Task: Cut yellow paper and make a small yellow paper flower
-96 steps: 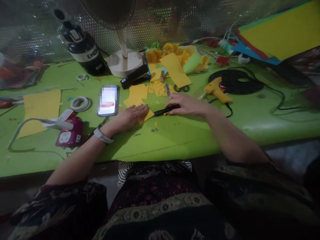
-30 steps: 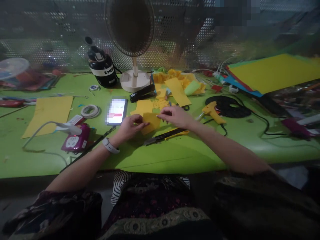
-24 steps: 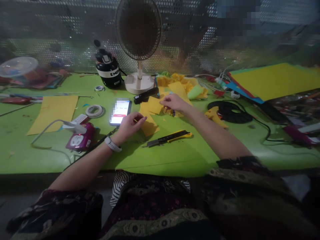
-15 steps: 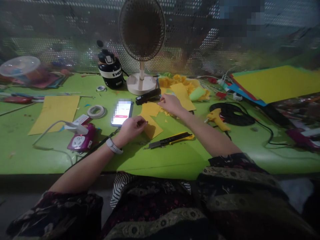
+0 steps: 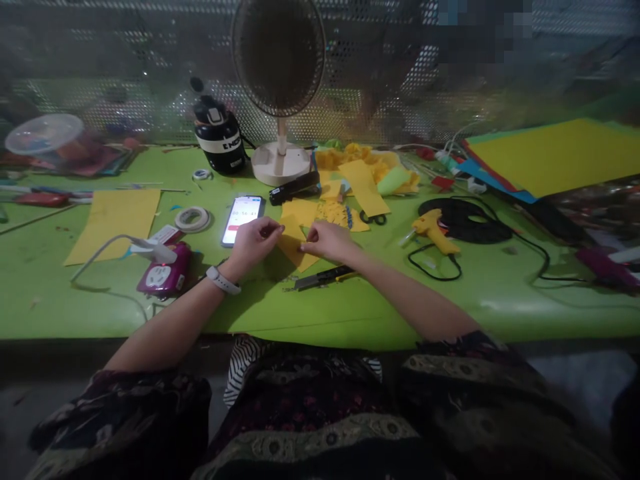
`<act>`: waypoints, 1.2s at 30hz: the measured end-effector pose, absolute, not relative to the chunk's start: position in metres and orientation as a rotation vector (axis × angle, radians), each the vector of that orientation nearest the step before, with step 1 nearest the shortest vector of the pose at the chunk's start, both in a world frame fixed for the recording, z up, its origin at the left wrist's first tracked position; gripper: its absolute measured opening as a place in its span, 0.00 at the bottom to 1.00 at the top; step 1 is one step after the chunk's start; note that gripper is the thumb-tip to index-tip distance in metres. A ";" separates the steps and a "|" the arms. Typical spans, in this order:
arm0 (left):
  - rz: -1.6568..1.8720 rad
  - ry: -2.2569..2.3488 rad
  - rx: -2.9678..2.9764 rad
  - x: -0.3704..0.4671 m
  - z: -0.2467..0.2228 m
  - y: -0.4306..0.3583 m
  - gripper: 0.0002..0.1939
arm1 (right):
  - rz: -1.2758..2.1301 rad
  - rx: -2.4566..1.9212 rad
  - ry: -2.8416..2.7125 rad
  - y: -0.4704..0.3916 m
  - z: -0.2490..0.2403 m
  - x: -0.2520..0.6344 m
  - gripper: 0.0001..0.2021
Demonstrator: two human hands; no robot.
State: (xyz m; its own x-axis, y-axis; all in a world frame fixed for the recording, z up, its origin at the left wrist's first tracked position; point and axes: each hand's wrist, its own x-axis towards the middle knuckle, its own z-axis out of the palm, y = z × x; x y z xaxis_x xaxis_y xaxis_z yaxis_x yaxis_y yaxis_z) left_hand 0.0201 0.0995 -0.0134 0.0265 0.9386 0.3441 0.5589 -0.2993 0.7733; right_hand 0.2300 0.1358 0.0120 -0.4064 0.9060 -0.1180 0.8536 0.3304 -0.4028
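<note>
My left hand (image 5: 254,244) is closed in a pinch just in front of the lit phone (image 5: 241,219); anything between its fingertips is too small to make out. Facing it, my right hand (image 5: 330,243) is also pinched, low over the yellow paper (image 5: 294,251), and what it grips is hidden. A gap separates the two hands. Behind the right hand lies a heap of small yellow paper pieces (image 5: 331,212) with some blue bits. A box cutter (image 5: 320,277) rests on the table in front of the hands, its blade end pointing left.
A yellow glue gun (image 5: 434,231) with a black cord lies to the right. On the left are a tape roll (image 5: 193,219), a purple power socket (image 5: 165,272) and a yellow sheet (image 5: 117,220). A fan (image 5: 280,160) and a black bottle (image 5: 220,145) stand behind; coloured sheets (image 5: 565,157) are stacked right.
My right hand has come from the yellow pieces near the black stick-like object toward me and left, close to my left hand. My left hand has barely moved. The view has shifted slightly.
</note>
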 end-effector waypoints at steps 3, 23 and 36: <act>1.247 1.481 1.877 0.020 -0.010 0.099 0.08 | 0.639 -1.625 -2.422 0.135 0.010 0.231 0.12; 1.210 1.009 0.801 0.035 0.006 0.092 0.10 | 0.605 -0.840 -2.165 0.124 0.045 0.252 0.11; 0.994 0.857 0.966 0.043 0.005 0.079 0.14 | 0.733 -0.926 -2.040 0.103 0.008 0.255 0.13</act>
State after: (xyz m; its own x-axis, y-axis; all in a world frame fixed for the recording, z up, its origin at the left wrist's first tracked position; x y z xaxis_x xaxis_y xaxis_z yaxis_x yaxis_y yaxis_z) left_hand 0.0427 0.0786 0.0047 0.3130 0.9391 -0.1418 -0.2787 0.2335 0.9315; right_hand 0.2550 0.1027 0.0085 -0.4445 0.8001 0.4029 0.3607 0.5716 -0.7370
